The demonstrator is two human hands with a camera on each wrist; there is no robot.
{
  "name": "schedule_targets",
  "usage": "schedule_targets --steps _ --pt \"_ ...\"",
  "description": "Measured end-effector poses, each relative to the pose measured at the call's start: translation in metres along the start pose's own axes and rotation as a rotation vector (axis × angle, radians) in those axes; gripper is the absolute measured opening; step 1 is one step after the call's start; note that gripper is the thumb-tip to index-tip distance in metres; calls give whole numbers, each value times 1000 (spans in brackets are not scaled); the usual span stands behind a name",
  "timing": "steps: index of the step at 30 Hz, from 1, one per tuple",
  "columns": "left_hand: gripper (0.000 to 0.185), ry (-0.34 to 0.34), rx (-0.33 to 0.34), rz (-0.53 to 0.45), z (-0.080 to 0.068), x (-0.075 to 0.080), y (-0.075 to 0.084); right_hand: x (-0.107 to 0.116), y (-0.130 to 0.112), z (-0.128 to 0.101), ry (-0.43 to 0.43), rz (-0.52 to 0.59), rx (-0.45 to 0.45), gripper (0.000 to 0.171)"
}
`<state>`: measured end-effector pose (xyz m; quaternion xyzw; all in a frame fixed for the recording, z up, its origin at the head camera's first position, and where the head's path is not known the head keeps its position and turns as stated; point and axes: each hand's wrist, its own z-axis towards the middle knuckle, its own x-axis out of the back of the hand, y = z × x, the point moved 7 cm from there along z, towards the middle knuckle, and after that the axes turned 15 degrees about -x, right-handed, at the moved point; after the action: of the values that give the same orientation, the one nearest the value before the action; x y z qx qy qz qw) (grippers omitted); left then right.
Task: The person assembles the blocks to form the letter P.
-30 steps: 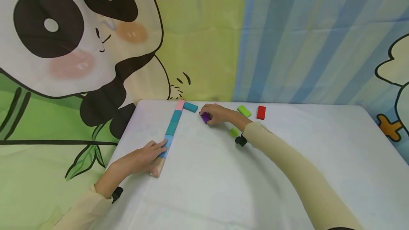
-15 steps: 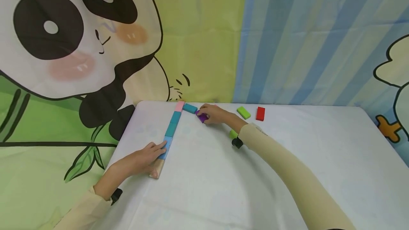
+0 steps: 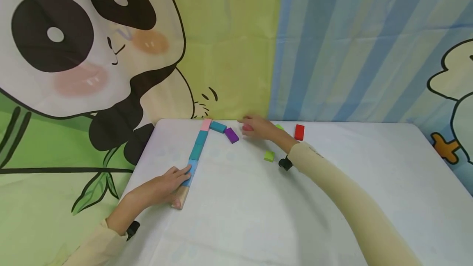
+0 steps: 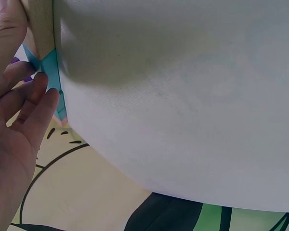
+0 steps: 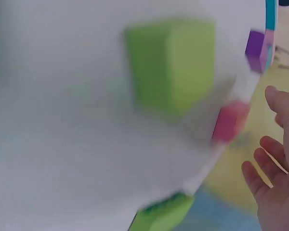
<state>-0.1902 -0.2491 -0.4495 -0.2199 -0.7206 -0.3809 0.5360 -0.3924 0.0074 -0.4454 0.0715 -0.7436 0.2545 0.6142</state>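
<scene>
My left hand (image 3: 162,184) presses flat fingers on the block row (image 3: 196,150) along the table's (image 3: 258,216) left edge, my right hand (image 3: 258,128) reaches open-fingered for the pink block (image 3: 246,127), and several loose blocks are not yet lined up.

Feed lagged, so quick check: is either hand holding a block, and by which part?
Neither holds one. The right hand hovers open by the pink block; the left hand rests flat on the light blue block.

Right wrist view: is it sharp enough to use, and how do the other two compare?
Right wrist view: motion-blurred throughout; the green block and pink block have smeared edges. Head view: sharp and evenly lit, soft shadows under the arms, edges bowed by the wide lens. Left wrist view: sharp, with a soft shadow on the table near the left hand.
</scene>
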Motion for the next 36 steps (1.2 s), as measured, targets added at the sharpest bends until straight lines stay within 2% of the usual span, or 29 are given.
schedule_targets --steps 2,4,6,8,10,12,15,19,22,24,28,32,36 --pt "92 -1 3 1 -1 1 0 10 16 -8 15 -36 -31 54" --pt "92 -10 17 -6 -2 1 0 14 32 -16 -10 -125 -41 54" --pt "93 -17 28 -7 -3 1 -1 15 48 -26 -83 -213 -54 54" --pt "94 -24 39 -10 -3 2 -2 11 61 -36 -196 -256 -67 56" --pt "95 -32 51 -20 -4 3 -3 6 72 -45 -303 -260 -85 58" --pt "96 -37 52 -24 -4 3 -3 3 80 -51 -356 -231 -101 59" --pt "96 -47 64 -38 -4 1 -4 3 82 -54 -308 -199 -72 56" --pt "96 -55 72 -43 -5 -1 -4 15 61 -55 -118 -80 11 50" --pt "95 -52 63 -34 -6 -2 -3 19 25 -58 -50 17 91 50" --pt "95 -44 51 -18 -5 -2 -3 12 -1 -59 -78 53 130 53" --pt "94 -23 26 6 -2 0 -2 -14 -34 -58 -178 60 119 67" --pt "93 -24 26 2 -1 0 0 -33 -40 -53 -172 27 62 68" --pt "93 -23 24 6 2 0 -1 -40 -37 -48 -159 64 37 63"
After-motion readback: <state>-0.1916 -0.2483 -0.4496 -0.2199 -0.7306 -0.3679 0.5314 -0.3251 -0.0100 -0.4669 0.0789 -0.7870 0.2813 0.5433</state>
